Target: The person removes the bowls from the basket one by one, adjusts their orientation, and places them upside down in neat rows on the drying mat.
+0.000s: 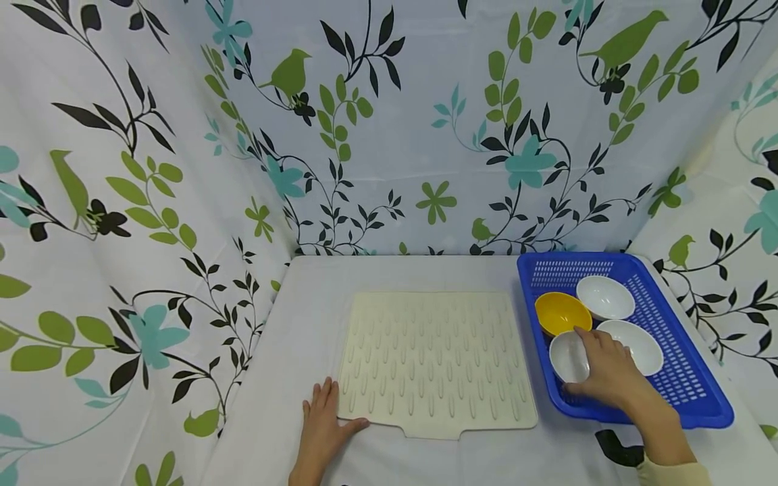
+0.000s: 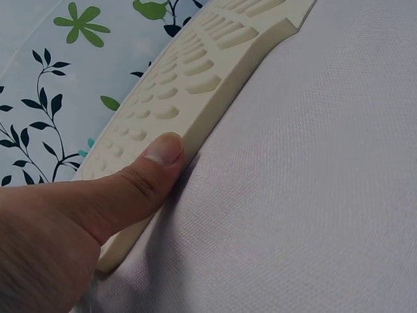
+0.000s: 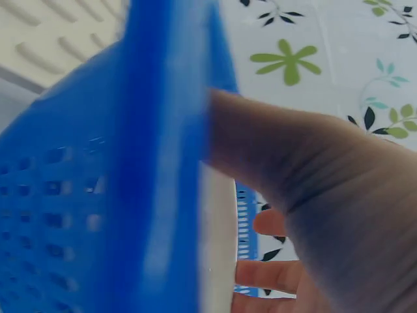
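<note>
A cream ridged drying mat (image 1: pixel 434 361) lies flat on the white cloth. At its near left corner rests my left hand (image 1: pixel 322 428), fingers along the left side and thumb at the near edge. In the left wrist view the thumb (image 2: pixel 153 163) presses on the mat's edge (image 2: pixel 215 107). My right hand (image 1: pixel 608 371) reaches into a blue perforated basket (image 1: pixel 693 381) and grips a white bowl (image 1: pixel 568 358) by its sides. The basket's wall (image 3: pixel 156 163) hides the right thumb tip and most of this bowl in the right wrist view.
A yellow bowl (image 1: pixel 562 314) sits in the basket behind the gripped one. Two more white bowls stand there, one at the back (image 1: pixel 606 298) and one to the right (image 1: pixel 638 347). Patterned curtains (image 1: pixel 389 135) enclose the table at the back and sides.
</note>
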Demonstrator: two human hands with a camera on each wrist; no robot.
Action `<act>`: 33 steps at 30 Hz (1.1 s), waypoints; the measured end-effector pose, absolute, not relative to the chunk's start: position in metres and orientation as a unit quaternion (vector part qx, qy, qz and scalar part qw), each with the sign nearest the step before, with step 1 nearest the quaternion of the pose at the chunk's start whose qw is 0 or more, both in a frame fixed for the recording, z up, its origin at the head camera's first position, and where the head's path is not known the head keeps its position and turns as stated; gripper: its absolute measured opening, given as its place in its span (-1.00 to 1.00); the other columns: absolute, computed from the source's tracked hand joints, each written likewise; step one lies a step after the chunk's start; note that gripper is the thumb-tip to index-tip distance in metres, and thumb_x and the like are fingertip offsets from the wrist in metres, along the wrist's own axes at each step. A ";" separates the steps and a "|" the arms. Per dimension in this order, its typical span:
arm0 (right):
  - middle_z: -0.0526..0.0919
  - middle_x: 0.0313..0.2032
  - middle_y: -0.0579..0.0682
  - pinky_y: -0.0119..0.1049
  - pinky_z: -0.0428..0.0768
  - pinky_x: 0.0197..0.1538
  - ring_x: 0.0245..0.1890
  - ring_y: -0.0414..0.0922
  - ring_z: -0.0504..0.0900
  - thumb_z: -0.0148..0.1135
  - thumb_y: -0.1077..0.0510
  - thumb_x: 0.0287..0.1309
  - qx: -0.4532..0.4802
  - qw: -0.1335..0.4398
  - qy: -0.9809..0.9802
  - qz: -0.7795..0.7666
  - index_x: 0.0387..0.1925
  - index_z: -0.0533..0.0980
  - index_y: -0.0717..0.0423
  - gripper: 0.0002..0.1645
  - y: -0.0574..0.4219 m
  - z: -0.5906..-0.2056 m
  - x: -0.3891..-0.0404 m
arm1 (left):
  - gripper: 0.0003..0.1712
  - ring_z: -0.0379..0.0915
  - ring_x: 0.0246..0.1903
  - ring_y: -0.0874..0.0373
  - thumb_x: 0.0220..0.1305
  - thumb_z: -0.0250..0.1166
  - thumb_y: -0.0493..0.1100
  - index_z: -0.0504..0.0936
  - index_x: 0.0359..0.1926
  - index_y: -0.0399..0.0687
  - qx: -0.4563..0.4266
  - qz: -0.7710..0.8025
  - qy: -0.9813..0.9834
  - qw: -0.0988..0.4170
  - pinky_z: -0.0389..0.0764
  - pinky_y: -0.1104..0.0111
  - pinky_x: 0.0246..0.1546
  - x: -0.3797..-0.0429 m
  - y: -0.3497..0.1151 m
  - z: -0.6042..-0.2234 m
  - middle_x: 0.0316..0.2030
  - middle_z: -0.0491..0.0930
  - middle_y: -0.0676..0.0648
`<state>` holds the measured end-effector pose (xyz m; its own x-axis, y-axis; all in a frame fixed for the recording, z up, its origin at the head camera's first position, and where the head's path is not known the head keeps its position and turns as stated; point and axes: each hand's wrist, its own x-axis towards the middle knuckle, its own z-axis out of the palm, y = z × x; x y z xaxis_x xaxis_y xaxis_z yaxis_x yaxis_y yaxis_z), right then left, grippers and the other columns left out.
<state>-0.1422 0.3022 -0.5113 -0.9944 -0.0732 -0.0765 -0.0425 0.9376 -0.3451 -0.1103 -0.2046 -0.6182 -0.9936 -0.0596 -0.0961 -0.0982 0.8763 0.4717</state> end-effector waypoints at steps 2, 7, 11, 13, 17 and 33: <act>0.12 0.19 0.52 0.51 0.20 0.12 0.09 0.44 0.12 0.54 -0.21 -0.46 -0.034 0.034 0.983 -0.176 0.34 0.01 0.39 0.43 0.301 -0.505 -0.142 | 0.36 -0.22 0.42 -0.31 -0.32 0.34 0.47 0.13 0.38 -0.29 -0.041 0.247 0.967 0.040 -0.18 -0.29 0.37 -0.110 -0.205 -0.619 0.42 0.03 -0.29; 0.07 0.23 0.49 0.48 0.33 0.03 0.11 0.41 0.07 0.52 -0.18 -0.40 -0.039 -0.016 0.982 -0.182 0.39 -0.05 0.34 0.42 0.296 -0.490 -0.141 | 0.32 -0.20 0.42 -0.32 -0.30 0.36 0.44 0.16 0.37 -0.30 -0.039 0.250 0.967 0.031 -0.17 -0.30 0.36 -0.108 -0.206 -0.620 0.42 0.05 -0.28; 0.11 0.23 0.44 0.47 0.30 0.05 0.12 0.36 0.09 0.54 -0.15 -0.41 -0.047 -0.073 0.979 -0.183 0.41 -0.03 0.22 0.40 0.289 -0.481 -0.142 | 0.32 -0.20 0.42 -0.32 -0.29 0.36 0.43 0.16 0.37 -0.30 -0.040 0.250 0.967 0.030 -0.16 -0.30 0.36 -0.107 -0.205 -0.620 0.42 0.05 -0.29; 0.13 0.23 0.41 0.46 0.29 0.04 0.13 0.34 0.09 0.55 -0.16 -0.42 -0.052 -0.096 0.977 -0.184 0.42 -0.01 0.17 0.40 0.284 -0.478 -0.143 | 0.31 -0.20 0.42 -0.32 -0.28 0.37 0.43 0.16 0.37 -0.30 -0.041 0.250 0.967 0.031 -0.16 -0.30 0.36 -0.107 -0.206 -0.620 0.42 0.05 -0.29; 0.17 0.24 0.36 0.40 0.30 0.03 0.15 0.31 0.11 0.55 -0.17 -0.43 -0.063 -0.125 0.971 -0.196 0.39 0.05 0.12 0.35 0.272 -0.471 -0.144 | 0.30 -0.18 0.42 -0.32 -0.28 0.38 0.41 0.17 0.36 -0.31 -0.041 0.248 0.967 0.026 -0.15 -0.30 0.36 -0.107 -0.206 -0.619 0.41 0.07 -0.29; 0.23 0.24 0.26 0.39 0.33 0.11 0.21 0.25 0.13 0.55 -0.19 -0.46 -0.113 -0.145 0.960 -0.213 0.36 0.14 0.09 0.30 0.227 -0.472 -0.151 | 0.06 -0.03 0.38 -0.32 0.11 0.22 0.32 0.15 0.35 -0.40 -0.115 0.345 0.931 0.040 0.10 -0.18 0.36 -0.100 -0.188 -0.603 0.38 0.08 -0.37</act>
